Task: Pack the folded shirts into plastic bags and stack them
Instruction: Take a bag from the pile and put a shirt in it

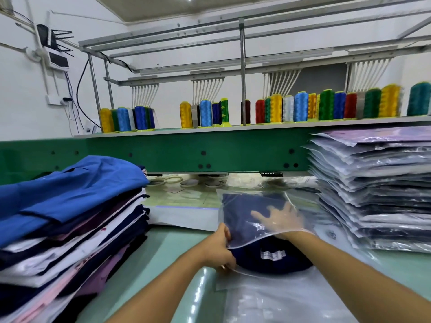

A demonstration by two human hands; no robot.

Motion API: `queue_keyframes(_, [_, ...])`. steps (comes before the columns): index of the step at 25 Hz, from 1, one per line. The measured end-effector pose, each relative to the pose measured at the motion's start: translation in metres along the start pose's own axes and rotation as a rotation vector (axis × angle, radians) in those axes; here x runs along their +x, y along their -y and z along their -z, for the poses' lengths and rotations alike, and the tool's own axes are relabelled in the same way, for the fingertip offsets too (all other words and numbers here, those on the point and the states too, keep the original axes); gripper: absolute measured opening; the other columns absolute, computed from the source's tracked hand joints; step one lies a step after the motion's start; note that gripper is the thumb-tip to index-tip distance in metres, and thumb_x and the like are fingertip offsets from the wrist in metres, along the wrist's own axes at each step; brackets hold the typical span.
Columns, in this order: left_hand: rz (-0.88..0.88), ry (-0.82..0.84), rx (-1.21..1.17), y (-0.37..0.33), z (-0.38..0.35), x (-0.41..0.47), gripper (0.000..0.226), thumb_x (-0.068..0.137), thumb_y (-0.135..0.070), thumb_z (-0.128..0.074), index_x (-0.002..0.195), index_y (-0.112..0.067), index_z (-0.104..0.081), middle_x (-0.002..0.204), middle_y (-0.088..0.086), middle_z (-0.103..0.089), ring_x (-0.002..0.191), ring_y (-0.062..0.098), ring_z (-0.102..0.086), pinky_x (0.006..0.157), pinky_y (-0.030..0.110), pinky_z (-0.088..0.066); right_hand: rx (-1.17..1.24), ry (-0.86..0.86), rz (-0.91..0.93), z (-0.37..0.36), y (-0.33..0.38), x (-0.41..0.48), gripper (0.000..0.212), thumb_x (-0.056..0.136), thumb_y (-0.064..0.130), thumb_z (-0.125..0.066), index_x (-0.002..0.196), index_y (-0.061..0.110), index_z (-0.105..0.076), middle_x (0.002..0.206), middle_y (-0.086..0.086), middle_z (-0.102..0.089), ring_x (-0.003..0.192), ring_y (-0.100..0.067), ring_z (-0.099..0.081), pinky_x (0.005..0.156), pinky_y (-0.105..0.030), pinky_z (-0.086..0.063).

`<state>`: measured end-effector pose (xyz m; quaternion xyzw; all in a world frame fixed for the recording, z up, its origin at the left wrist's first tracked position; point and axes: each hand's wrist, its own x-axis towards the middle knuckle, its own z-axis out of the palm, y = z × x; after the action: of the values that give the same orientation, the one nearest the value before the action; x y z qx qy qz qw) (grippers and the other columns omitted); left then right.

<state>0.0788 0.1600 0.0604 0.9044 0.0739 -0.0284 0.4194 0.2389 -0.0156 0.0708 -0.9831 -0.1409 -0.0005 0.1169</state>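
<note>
Bunching is the risk: the navy shirt point(256, 262) lies partly inside the plastic bag point(240, 227), midway between the tabletop's left and right edges. The right hand point(279, 217) is spread flat inside and the left hand point(219, 248) pinches the mouth. The hem, seemingly outside, could snag and unfold.

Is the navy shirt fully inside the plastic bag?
Partly. The navy shirt sticks out of the bag mouth, which the left hand pinches; the right hand is inside.
</note>
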Motion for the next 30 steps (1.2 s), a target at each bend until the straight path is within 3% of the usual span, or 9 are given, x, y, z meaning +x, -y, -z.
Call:
queue_keyframes(5, [-0.081, -0.167, 0.339, 0.013, 0.003, -0.007, 0.071, 0.055, -0.043, -0.09, 0.101, -0.027, -0.038, 0.104, -0.004, -0.046, 0.084, 0.016, -0.052, 0.066, 0.029, -0.043, -0.076, 0.034, 0.246, -0.043, -0.019, -0.031, 0.104, 0.062, 0.101, 0.005, 0.155, 0.055, -0.001, 0.169, -0.003, 0.01, 0.155, -0.031, 0.013, 0.121, -0.06, 0.012])
queue_keyframes(8, [-0.147, -0.152, 0.328, 0.014, -0.001, -0.012, 0.068, 0.059, -0.043, -0.091, 0.101, -0.035, -0.038, 0.099, -0.008, -0.049, 0.079, 0.008, -0.05, 0.06, 0.023, -0.036, -0.067, 0.105, 0.43, -0.052, -0.013, -0.052, 0.088, 0.057, 0.107, 0.0, 0.138, 0.074, 0.013, 0.168, 0.006, 0.015, 0.154, -0.029, 0.018, 0.112, -0.068, 0.017])
queue_keyframes(12, [-0.058, -0.163, 0.355, 0.016, -0.007, -0.012, 0.041, 0.075, -0.028, -0.086, 0.089, -0.025, -0.047, 0.092, -0.004, -0.057, 0.065, 0.014, -0.057, 0.058, 0.031, -0.049, -0.199, 0.074, 0.407, -0.057, 0.001, -0.058, 0.082, 0.066, 0.103, -0.008, 0.138, 0.073, 0.015, 0.167, 0.003, 0.02, 0.153, -0.037, 0.018, 0.11, -0.072, 0.016])
queue_keyframes(16, [0.007, -0.212, 0.459, 0.016, -0.003, -0.017, 0.025, 0.088, -0.027, -0.072, 0.075, -0.022, -0.052, 0.089, 0.008, -0.068, 0.079, 0.03, -0.071, 0.056, 0.026, -0.048, -0.185, 0.041, 0.375, -0.057, 0.009, -0.056, 0.079, 0.082, 0.092, -0.015, 0.15, 0.061, 0.01, 0.168, 0.0, 0.017, 0.154, -0.034, 0.015, 0.118, -0.064, 0.011])
queue_keyframes(19, [-0.051, -0.272, 0.758, 0.017, -0.004, -0.022, 0.032, 0.084, -0.04, -0.069, 0.103, -0.025, -0.048, 0.12, 0.001, -0.053, 0.113, 0.027, -0.053, 0.078, 0.035, -0.047, -0.123, 0.042, 0.46, -0.054, 0.0, -0.069, 0.075, 0.095, 0.073, -0.029, 0.159, 0.043, -0.005, 0.169, -0.002, 0.011, 0.155, -0.025, 0.012, 0.123, -0.051, 0.003])
queue_keyframes(21, [-0.16, -0.322, 0.799, 0.017, -0.009, -0.023, 0.046, 0.082, -0.035, -0.07, 0.118, -0.024, -0.042, 0.128, -0.004, -0.04, 0.118, 0.025, -0.043, 0.082, 0.04, -0.049, -0.042, 0.08, 0.533, -0.042, -0.017, -0.085, 0.064, 0.096, 0.053, -0.043, 0.155, 0.034, -0.029, 0.168, -0.003, -0.012, 0.156, -0.024, -0.007, 0.124, -0.046, -0.018])
queue_keyframes(24, [-0.287, -0.324, 0.797, 0.013, -0.02, -0.022, 0.048, 0.086, -0.025, -0.067, 0.125, -0.027, -0.04, 0.134, -0.012, -0.038, 0.12, 0.021, -0.043, 0.081, 0.039, -0.051, 0.057, -0.053, 0.697, -0.017, -0.049, -0.112, 0.026, 0.092, 0.029, -0.053, 0.115, 0.034, -0.063, 0.122, 0.014, -0.065, 0.113, -0.011, -0.058, 0.09, -0.033, -0.048])
queue_keyframes(27, [-0.299, -0.366, 0.753, 0.014, -0.025, -0.019, 0.039, 0.09, -0.028, -0.068, 0.12, -0.026, -0.042, 0.129, -0.01, -0.045, 0.118, 0.02, -0.047, 0.082, 0.039, -0.051, 0.05, -0.436, 0.717, -0.001, -0.078, -0.129, 0.01, 0.091, 0.025, -0.068, 0.098, 0.032, -0.067, 0.09, 0.017, -0.069, 0.077, -0.006, -0.062, 0.061, -0.027, -0.049])
queue_keyframes(30, [-0.305, -0.365, 0.721, 0.018, -0.025, -0.017, 0.039, 0.094, -0.032, -0.067, 0.126, -0.027, -0.044, 0.127, -0.009, -0.049, 0.117, 0.02, -0.051, 0.087, 0.042, -0.052, -0.076, -0.516, 0.606, 0.0, -0.099, -0.133, 0.033, 0.082, 0.045, -0.077, 0.106, 0.034, -0.057, 0.101, 0.019, -0.055, 0.086, -0.008, -0.055, 0.055, -0.024, -0.048])
